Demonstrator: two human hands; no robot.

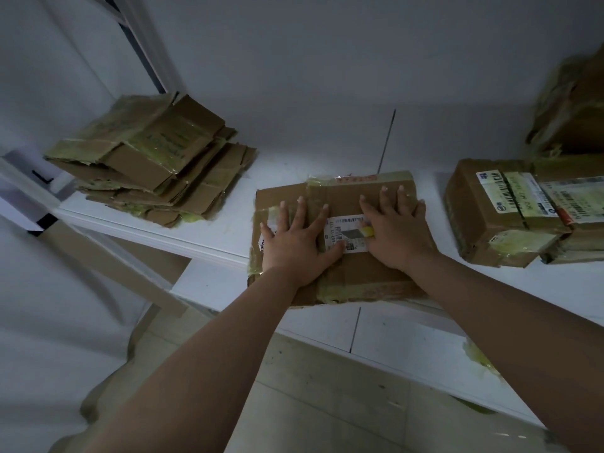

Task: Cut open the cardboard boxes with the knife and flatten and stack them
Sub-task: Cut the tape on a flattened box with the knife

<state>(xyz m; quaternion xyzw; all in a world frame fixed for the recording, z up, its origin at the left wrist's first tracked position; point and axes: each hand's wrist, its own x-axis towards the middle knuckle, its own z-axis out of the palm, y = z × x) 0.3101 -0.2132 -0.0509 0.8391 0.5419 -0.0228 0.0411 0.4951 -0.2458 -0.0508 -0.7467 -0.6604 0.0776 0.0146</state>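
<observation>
While both palms bear down on it, the flattened box (pixel 336 237) lies directly under the hands at the near edge of the white table (pixel 228 230), its near side slightly overhanging that edge. The left hand (pixel 295 240) rests flat on the box's left half with fingers straight and spread, holding nothing. The right hand (pixel 397 230) likewise presses with straight, spread fingers on the right half; a small yellow-and-grey object, probably the knife (pixel 361 233), shows at its thumb side, though whether the thumb traps it cannot be told. The box's long axis appears to run left to right, across the person's body. The stack of flattened boxes (pixel 157 165) lies well apart to the left and farther back, so the left hand is the nearer one, and the coming transfer would probably carry the box leftward and away. Uncut boxes (pixel 510 214) stand on the right of the table. A white shipping label (pixel 346 232) with barcodes lies between the two hands; its print is too small and inverted to read. Similar barcode labels on the right-hand boxes are also illegible, and no brand can be made out.
</observation>
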